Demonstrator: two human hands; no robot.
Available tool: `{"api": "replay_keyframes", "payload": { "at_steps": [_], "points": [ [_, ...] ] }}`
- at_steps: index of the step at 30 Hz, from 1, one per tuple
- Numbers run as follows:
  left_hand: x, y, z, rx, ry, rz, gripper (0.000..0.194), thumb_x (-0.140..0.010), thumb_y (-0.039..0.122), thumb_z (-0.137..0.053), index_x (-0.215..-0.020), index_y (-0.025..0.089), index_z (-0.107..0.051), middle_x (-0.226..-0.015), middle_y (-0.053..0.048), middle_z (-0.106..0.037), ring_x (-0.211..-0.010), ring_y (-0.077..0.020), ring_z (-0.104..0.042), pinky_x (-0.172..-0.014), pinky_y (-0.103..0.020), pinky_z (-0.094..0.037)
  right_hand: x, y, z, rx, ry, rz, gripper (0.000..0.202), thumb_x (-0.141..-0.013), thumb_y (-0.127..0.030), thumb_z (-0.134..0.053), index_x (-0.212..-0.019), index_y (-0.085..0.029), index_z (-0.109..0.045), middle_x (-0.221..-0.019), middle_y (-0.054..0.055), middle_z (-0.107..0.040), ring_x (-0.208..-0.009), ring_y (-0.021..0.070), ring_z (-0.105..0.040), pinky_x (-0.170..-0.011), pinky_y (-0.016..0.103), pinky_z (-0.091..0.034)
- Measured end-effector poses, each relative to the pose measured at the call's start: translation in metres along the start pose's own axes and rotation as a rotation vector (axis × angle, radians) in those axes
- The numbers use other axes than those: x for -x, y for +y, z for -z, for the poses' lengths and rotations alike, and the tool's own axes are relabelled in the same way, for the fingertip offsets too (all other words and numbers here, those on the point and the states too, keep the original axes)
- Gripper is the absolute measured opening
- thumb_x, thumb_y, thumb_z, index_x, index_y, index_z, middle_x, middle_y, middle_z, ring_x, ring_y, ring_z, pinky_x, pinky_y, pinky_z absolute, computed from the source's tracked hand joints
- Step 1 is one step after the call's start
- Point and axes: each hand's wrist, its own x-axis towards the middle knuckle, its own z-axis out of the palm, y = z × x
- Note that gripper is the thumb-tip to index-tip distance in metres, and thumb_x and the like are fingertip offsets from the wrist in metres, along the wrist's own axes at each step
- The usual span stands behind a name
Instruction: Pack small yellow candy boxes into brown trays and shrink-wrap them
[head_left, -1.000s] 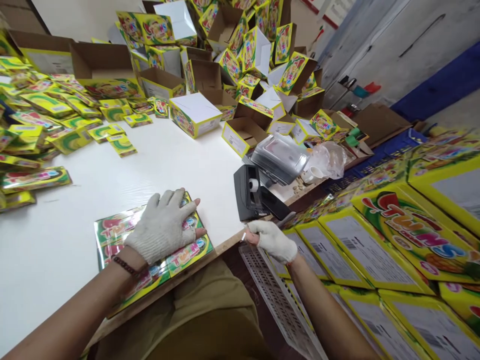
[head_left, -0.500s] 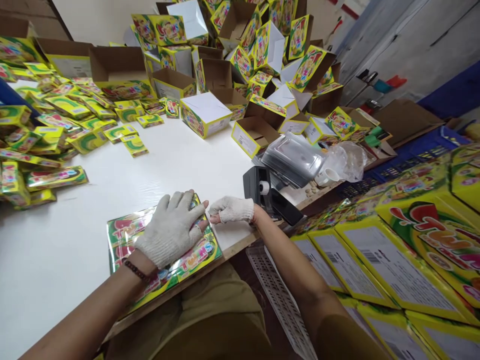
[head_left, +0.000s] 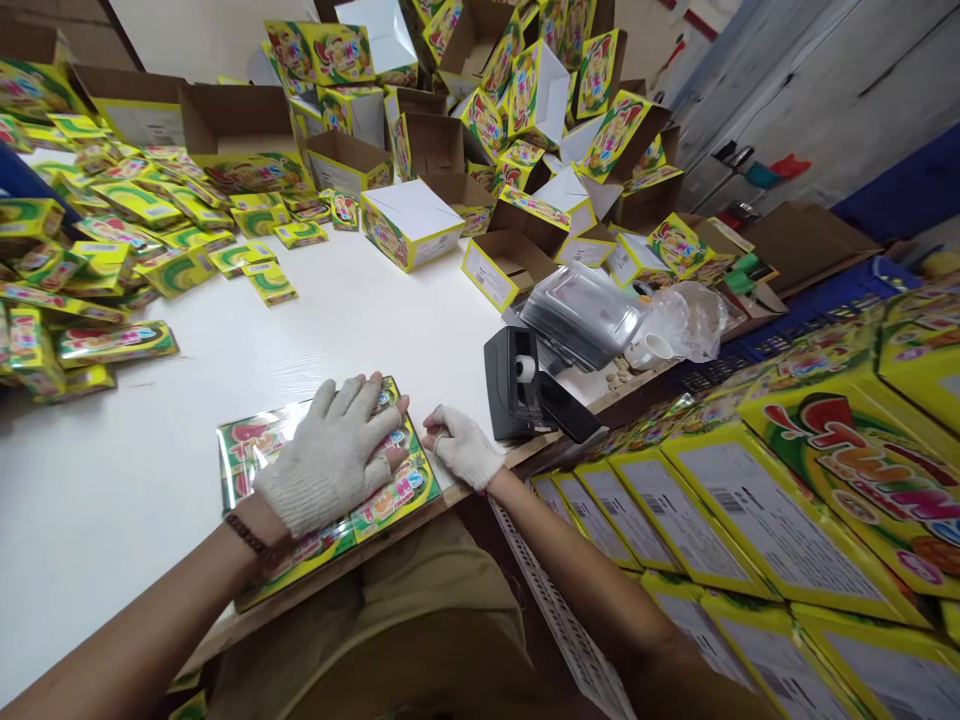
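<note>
A flat pack of green and yellow printed boxes (head_left: 401, 490) under shiny clear plastic lies at the table's front edge. Across its top my left hand (head_left: 337, 455), in a whitish knit glove with bare fingertips, rests flat with the fingers stretched out. My right hand (head_left: 465, 447), gloved the same way, is at the pack's right side with its fingers curled in. Whatever may be between those fingertips is too small to make out. Just right of that hand stands a black tape dispenser (head_left: 504, 385) with a white-cored roll.
Small yellow boxes (head_left: 142, 205) are heaped at the left. Open cartons (head_left: 435, 145) pile up at the back. Clear plastic trays (head_left: 585, 310), a white cup (head_left: 649, 350) and a plastic bag (head_left: 694, 320) lie beyond the dispenser. Stacked full-size cartons (head_left: 757, 520) line the right.
My right hand has turned and shifted slightly down along the pack's right side, its fingers now pointing up and left. My left hand stays flat on the pack.
</note>
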Motion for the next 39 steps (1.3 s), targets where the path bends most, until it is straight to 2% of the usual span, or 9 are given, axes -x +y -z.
{"api": "replay_keyframes", "payload": {
  "at_steps": [2, 5, 8, 14, 18, 21, 24, 27, 39],
  "points": [
    [0.028, -0.002, 0.005, 0.029, -0.018, -0.053, 0.048, -0.095, 0.044, -0.044, -0.136, 0.023, -0.057, -0.147, -0.017, -0.049, -0.136, -0.0383, -0.042, -0.111, -0.059, -0.032, 0.023, -0.004, -0.002, 0.155, 0.179, 0.324, 0.026, -0.087, -0.031, -0.058, -0.109, -0.018, -0.059, -0.114, 0.012, -0.064, -0.108, 0.0229, -0.062, -0.096, 0.042, -0.051],
    [0.083, -0.003, 0.005, 0.077, 0.031, -0.148, 0.045, -0.091, 0.039, -0.050, -0.133, 0.026, -0.059, -0.148, -0.012, -0.050, -0.135, -0.0349, -0.045, -0.115, -0.055, -0.031, 0.051, -0.003, -0.009, 0.398, 0.107, 0.768, 0.042, -0.089, -0.032, -0.058, -0.129, -0.019, -0.057, -0.142, 0.017, -0.052, -0.139, 0.0286, -0.042, -0.112, 0.049, -0.038],
    [0.121, 0.000, -0.003, 0.088, 0.172, -0.231, 0.046, -0.086, 0.024, -0.050, -0.131, 0.023, -0.058, -0.141, -0.011, -0.058, -0.128, -0.0314, -0.053, -0.113, -0.052, -0.034, 0.053, 0.003, -0.019, 0.631, 0.039, 0.932, 0.044, -0.088, -0.025, -0.058, -0.132, -0.025, -0.060, -0.148, 0.013, -0.050, -0.147, 0.0306, -0.029, -0.116, 0.054, -0.029],
    [0.077, 0.009, -0.024, 0.061, 0.500, -0.149, 0.022, -0.080, 0.007, -0.060, -0.097, 0.021, -0.061, -0.103, -0.010, -0.075, -0.092, -0.0242, -0.066, -0.084, -0.042, -0.050, 0.016, -0.012, -0.003, 0.797, 0.153, 0.773, 0.047, -0.084, -0.016, -0.056, -0.130, -0.021, -0.064, -0.142, 0.014, -0.055, -0.140, 0.0333, -0.040, -0.111, 0.053, -0.035],
    [0.027, 0.007, -0.035, 0.037, 0.671, -0.096, 0.019, -0.079, 0.006, -0.064, -0.077, 0.022, -0.053, -0.093, -0.006, -0.076, -0.079, -0.0199, -0.066, -0.073, -0.036, -0.047, 0.030, -0.025, 0.055, 0.660, 0.543, 0.659, 0.031, -0.089, -0.020, -0.053, -0.116, -0.018, -0.066, -0.113, 0.013, -0.065, -0.112, 0.0249, -0.059, -0.099, 0.041, -0.047],
    [0.007, 0.003, -0.045, 0.025, 0.713, -0.099, 0.019, -0.080, 0.008, -0.065, -0.076, 0.022, -0.052, -0.092, -0.006, -0.076, -0.079, -0.0206, -0.066, -0.072, -0.036, -0.045, 0.054, -0.017, 0.101, 0.600, 0.858, 0.339, 0.022, -0.091, -0.028, -0.050, -0.100, -0.017, -0.067, -0.097, 0.011, -0.065, -0.097, 0.0245, -0.059, -0.091, 0.041, -0.047],
    [-0.005, -0.001, -0.055, 0.042, 0.712, -0.100, 0.015, -0.079, 0.010, -0.065, -0.080, 0.022, -0.056, -0.095, -0.006, -0.075, -0.084, -0.0223, -0.067, -0.075, -0.037, -0.045, 0.065, -0.002, 0.125, 0.513, 0.743, -0.084, 0.031, -0.093, -0.035, -0.045, -0.082, -0.017, -0.068, -0.085, 0.010, -0.065, -0.088, 0.0238, -0.059, -0.084, 0.038, -0.046],
    [-0.011, -0.004, -0.061, 0.050, 0.694, -0.097, 0.013, -0.079, 0.012, -0.064, -0.082, 0.022, -0.057, -0.098, -0.007, -0.075, -0.087, -0.0239, -0.067, -0.077, -0.038, -0.045, 0.060, 0.006, 0.125, 0.404, 0.554, -0.245, 0.035, -0.093, -0.038, -0.045, -0.077, -0.018, -0.069, -0.087, 0.008, -0.067, -0.088, 0.0217, -0.059, -0.083, 0.034, -0.044],
    [-0.007, -0.007, -0.066, 0.201, 0.652, -0.066, 0.014, -0.079, 0.011, -0.062, -0.081, 0.024, -0.056, -0.103, -0.007, -0.073, -0.093, -0.0253, -0.066, -0.085, -0.044, -0.048, 0.105, 0.000, 0.085, 0.177, 0.776, -0.065, 0.027, -0.079, -0.045, -0.057, -0.065, -0.022, -0.053, -0.076, 0.003, -0.055, -0.075, 0.0176, -0.050, -0.072, 0.030, -0.042]
  ]
}}
